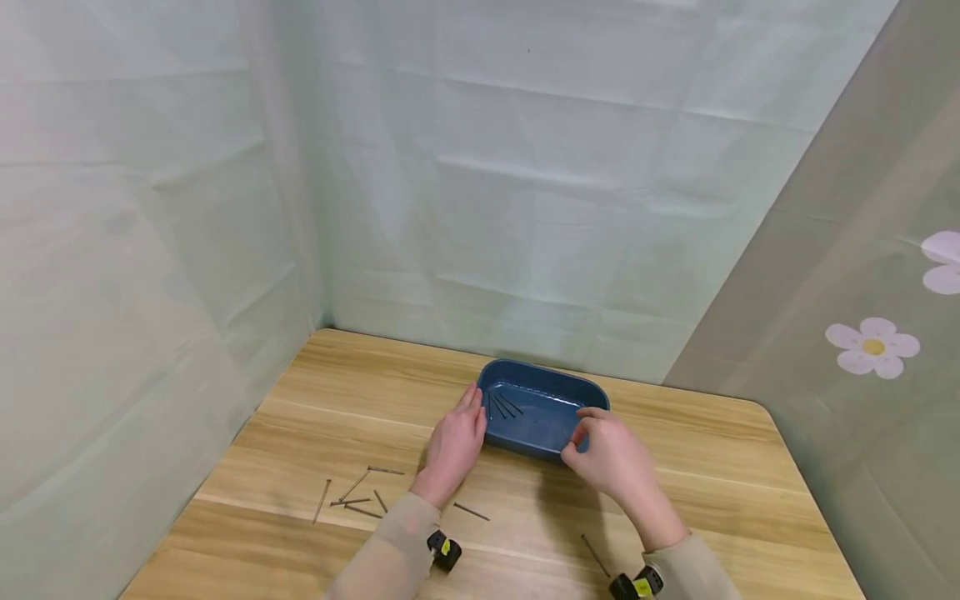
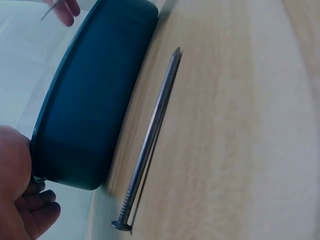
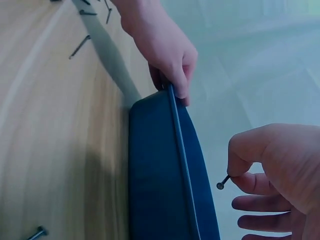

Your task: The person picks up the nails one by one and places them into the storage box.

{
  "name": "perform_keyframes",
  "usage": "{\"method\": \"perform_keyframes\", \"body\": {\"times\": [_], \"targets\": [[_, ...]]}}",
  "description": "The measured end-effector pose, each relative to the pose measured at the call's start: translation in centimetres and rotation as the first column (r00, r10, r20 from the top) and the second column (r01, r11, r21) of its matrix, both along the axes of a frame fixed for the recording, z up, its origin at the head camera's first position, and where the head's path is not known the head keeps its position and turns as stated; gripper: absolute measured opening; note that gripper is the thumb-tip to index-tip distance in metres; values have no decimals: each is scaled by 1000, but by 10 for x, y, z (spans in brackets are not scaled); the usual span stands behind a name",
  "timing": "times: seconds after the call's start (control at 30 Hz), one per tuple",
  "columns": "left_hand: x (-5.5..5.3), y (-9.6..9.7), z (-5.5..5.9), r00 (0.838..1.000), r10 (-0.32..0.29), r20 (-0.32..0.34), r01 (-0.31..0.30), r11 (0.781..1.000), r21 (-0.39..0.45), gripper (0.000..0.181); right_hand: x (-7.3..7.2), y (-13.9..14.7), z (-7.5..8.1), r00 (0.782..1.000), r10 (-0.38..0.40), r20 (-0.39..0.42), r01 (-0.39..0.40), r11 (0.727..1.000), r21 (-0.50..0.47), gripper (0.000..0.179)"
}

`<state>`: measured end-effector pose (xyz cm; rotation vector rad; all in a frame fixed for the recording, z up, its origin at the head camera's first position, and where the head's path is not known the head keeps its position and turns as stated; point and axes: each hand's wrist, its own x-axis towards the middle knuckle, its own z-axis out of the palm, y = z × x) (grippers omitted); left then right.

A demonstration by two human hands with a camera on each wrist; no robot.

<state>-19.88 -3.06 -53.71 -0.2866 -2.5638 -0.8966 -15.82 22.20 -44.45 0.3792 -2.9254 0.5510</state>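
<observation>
A dark blue rectangular tray (image 1: 517, 447) stands on the table, several dark nails (image 1: 501, 406) fanned out inside its left end. My left hand (image 1: 455, 437) holds the tray's left end, the thumb at the rim and the fingers around the outside. Over the tray's front right corner, my right hand (image 1: 613, 450) pinches a nail (image 3: 220, 185) between thumb and index finger; its head shows in the right wrist view, and the other fingers are spread. Close up in the left wrist view lies a single nail (image 2: 150, 135) on the wood.
Several loose nails (image 1: 352, 502) are scattered on the wooden table (image 1: 720, 500) left of my left forearm. One nail (image 1: 471, 512) lies between my forearms, another nail (image 1: 596, 556) beside my right wrist. A pale curtain (image 1: 540, 208) hangs behind the table.
</observation>
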Motion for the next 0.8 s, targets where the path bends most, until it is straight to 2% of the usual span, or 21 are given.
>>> {"method": "perform_keyframes", "body": {"times": [0.1, 0.37, 0.57, 0.7, 0.8], "targets": [[0, 0, 0, 1000, 3, -6, -3, 1000, 0, 39, -11, -7, 2, 999, -8, 48, 8, 1000, 7, 15], [1, 1, 1, 999, 2, 33, -2, 1000, 14, 40, -38, -23, 2, 994, -30, 107, 24, 998, 62, 12], [0, 0, -1, 1000, 4, -3, -4, 1000, 16, 39, -59, -32, -5, 983, -64, 171, 49, 995, 87, 25], [0, 0, -2, 1000, -5, -29, 6, 1000, 25, 39, -72, -36, -12, 977, -66, 201, 47, 994, 98, 39], [0, 0, -2, 999, -7, -34, 8, 1000, 23, 39, -80, -39, -18, 973, -63, 222, 40, 994, 105, 42]]}}
